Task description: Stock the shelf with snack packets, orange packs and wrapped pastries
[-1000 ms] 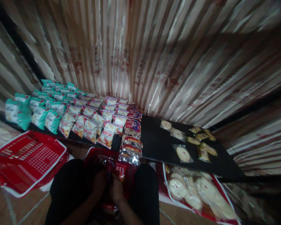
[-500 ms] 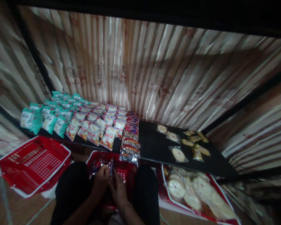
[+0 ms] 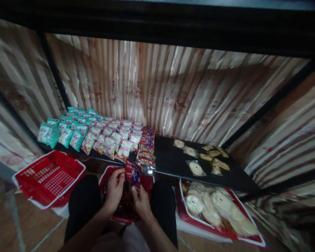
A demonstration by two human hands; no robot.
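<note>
A dark red snack packet (image 3: 133,173) with a blue figure printed on it stands up between my hands, above the red basket (image 3: 152,182) between my knees. My left hand (image 3: 115,189) has its fingers closed at the packet's left edge. At the lower right corner, my right hand (image 3: 142,202) pinches it between thumb and fingers. Just beyond, a column of similar red packets (image 3: 147,142) lies overlapping on the black shelf (image 3: 165,157). What lies inside the basket is dark and partly hidden by my hands.
White puffed-snack bags (image 3: 109,145) and teal bags (image 3: 65,135) fill the shelf's left. Round wrapped crackers (image 3: 195,168) and yellow packets (image 3: 220,163) lie to the right. A red basket (image 3: 52,176) stands left; another basket (image 3: 182,201) holds bagged crackers. Dark posts (image 3: 54,70) and a beam frame the shelf.
My hands have brought the red packet up out of the basket, and its printed front now shows. The head view has tilted up and shifted slightly.
</note>
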